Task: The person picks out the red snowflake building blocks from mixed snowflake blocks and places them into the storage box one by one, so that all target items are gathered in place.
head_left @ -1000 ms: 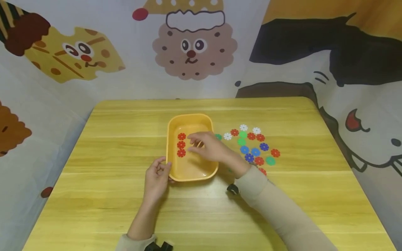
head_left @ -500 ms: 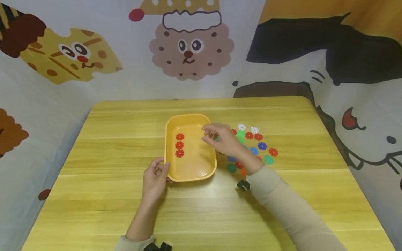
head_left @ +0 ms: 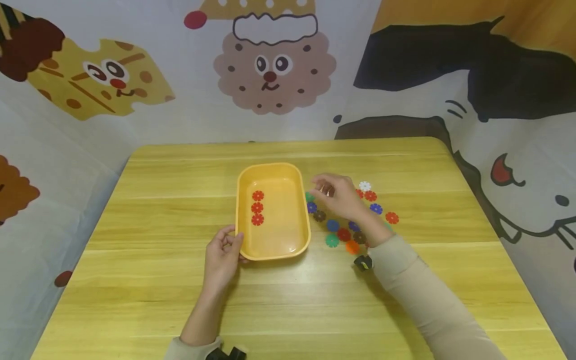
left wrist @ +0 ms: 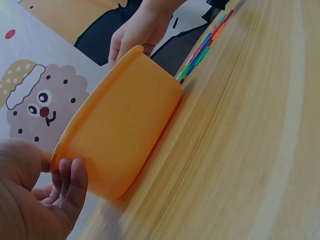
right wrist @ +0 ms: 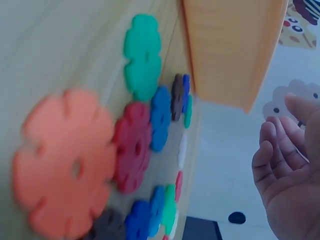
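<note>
A yellow-orange plastic tray [head_left: 274, 240] stands on the table, with three red snowflake building discs [head_left: 257, 207] in a column along its left inside. My left hand [head_left: 222, 257] grips the tray's near left rim; the left wrist view shows the thumb at the rim and the fingers [left wrist: 75, 185] against the outer wall. Just right of the tray, my right hand [head_left: 339, 196] hovers above loose snowflake discs with its fingers loosely bent. In the right wrist view nothing lies between the thumb and fingers [right wrist: 280, 150]. That hand and forearm hide some of the discs.
Loose discs spread right of the tray: an orange disc [head_left: 352, 247], a green disc [head_left: 332, 240], a white disc [head_left: 365, 186], a red disc [head_left: 392, 218] and several others. Beyond the wooden table [head_left: 180, 200] hangs a cartoon-printed cloth [head_left: 180, 122].
My right hand has moved right, from over the inside of the tray to above the loose discs. The left hand keeps its grip on the rim, and the three red discs stay in place.
</note>
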Demonstrator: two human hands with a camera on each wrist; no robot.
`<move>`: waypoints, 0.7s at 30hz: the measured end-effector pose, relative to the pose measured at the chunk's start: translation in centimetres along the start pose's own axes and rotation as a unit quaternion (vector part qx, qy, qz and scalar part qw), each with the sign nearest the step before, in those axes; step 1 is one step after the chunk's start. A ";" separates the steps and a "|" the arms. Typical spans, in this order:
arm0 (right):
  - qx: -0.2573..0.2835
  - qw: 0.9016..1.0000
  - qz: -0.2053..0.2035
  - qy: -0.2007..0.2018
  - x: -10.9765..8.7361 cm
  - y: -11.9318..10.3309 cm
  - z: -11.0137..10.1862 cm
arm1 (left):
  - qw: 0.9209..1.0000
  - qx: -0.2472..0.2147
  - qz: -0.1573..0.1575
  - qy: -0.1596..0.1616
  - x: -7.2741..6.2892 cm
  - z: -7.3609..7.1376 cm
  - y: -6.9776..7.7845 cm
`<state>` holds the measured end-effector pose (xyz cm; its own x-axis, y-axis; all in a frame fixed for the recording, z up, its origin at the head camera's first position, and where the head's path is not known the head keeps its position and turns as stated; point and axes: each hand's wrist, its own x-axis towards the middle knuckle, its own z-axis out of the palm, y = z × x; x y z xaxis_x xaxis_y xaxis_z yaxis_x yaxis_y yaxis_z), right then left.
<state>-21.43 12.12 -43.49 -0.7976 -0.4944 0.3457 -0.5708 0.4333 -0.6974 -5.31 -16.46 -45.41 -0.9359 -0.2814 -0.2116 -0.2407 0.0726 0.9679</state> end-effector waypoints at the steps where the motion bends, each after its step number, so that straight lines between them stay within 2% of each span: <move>1: -0.005 1.000 0.005 -0.003 -0.1 0.1 -0.2 | 1.000 0.000 0.000 0.000 0.0 0.0 0.0; 9: -0.023 0.996 0.053 -0.068 -1.6 0.6 -1.3 | 1.000 0.008 -0.004 0.005 0.2 0.0 0.0; 21: -0.038 0.988 0.089 -0.124 -4.7 1.0 -2.5 | 1.000 0.012 -0.016 0.002 0.1 0.0 0.3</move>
<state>-18.69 16.78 -44.23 -0.8195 -0.5708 0.0509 -0.4469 0.5809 -0.6804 -5.49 -16.45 -45.17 -0.9268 -0.2872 -0.2420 -0.2768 0.0869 0.9570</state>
